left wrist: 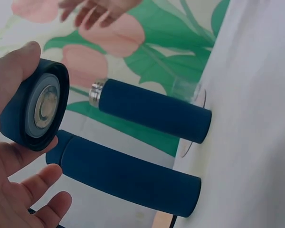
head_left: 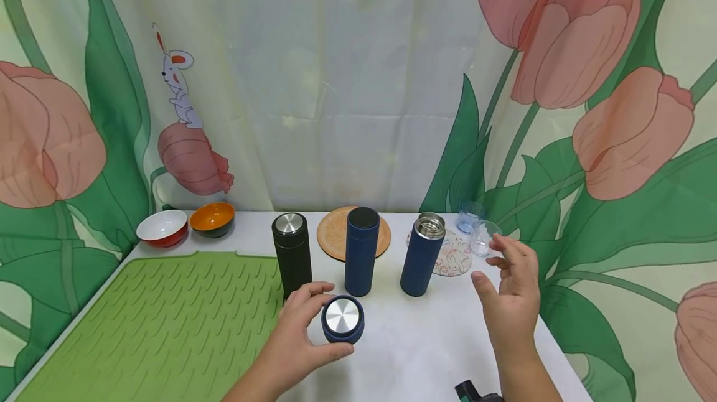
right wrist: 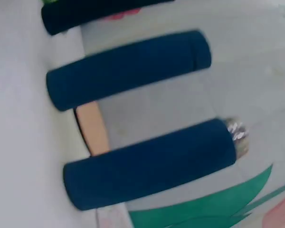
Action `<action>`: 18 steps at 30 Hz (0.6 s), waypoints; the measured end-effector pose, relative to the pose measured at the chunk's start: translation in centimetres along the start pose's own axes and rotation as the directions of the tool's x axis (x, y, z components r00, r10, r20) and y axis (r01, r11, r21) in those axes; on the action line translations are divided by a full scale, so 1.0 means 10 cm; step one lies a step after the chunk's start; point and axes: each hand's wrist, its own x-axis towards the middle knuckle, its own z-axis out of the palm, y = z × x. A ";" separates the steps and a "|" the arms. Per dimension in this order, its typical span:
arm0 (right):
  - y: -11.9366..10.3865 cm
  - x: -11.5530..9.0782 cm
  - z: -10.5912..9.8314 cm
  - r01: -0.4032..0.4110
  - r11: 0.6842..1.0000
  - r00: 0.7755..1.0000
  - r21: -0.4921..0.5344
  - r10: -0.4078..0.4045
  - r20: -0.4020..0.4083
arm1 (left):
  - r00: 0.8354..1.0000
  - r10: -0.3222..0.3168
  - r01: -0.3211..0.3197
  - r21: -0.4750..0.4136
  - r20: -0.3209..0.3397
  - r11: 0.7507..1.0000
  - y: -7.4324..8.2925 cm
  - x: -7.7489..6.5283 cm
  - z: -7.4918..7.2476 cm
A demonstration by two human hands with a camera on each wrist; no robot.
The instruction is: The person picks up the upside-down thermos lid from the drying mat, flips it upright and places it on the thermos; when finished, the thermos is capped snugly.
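My left hand (head_left: 299,336) pinches a dark blue flask lid (head_left: 342,318) between thumb and fingers, its silver disc facing up in the head view. The left wrist view shows the underside of this lid (left wrist: 45,107), with a pale round seal. Beyond it stands a blue flask (head_left: 422,259) with no lid, its steel threaded neck bare. My right hand (head_left: 511,290) is raised to the right of that flask, fingers loosely bent and holding nothing. A second blue flask (head_left: 361,256), capped, stands in the middle, and a black flask (head_left: 292,252) with a silver-topped lid stands left of it.
A green ridged mat (head_left: 168,321) covers the table's left side. Behind it sit a red bowl (head_left: 162,228) and an orange bowl (head_left: 213,219). A round wooden board (head_left: 330,234), a patterned coaster (head_left: 452,259) and two clear glasses (head_left: 483,240) lie toward the back.
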 end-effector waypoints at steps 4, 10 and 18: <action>0.12 0.00 0.05 -0.354 0.919 0.934 -0.172 0.357 -0.013 | 1.000 -0.008 0.008 0.018 0.008 1.000 0.01 0.00 0.01; 0.41 -0.01 0.28 -0.587 0.747 0.744 -0.312 0.650 0.157 | 1.000 -0.009 0.009 0.021 0.018 1.000 0.03 -0.02 0.05; 0.77 0.02 0.54 -0.671 0.683 0.664 -0.290 0.727 0.176 | 0.999 -0.034 0.034 0.019 0.002 0.999 0.03 -0.06 0.05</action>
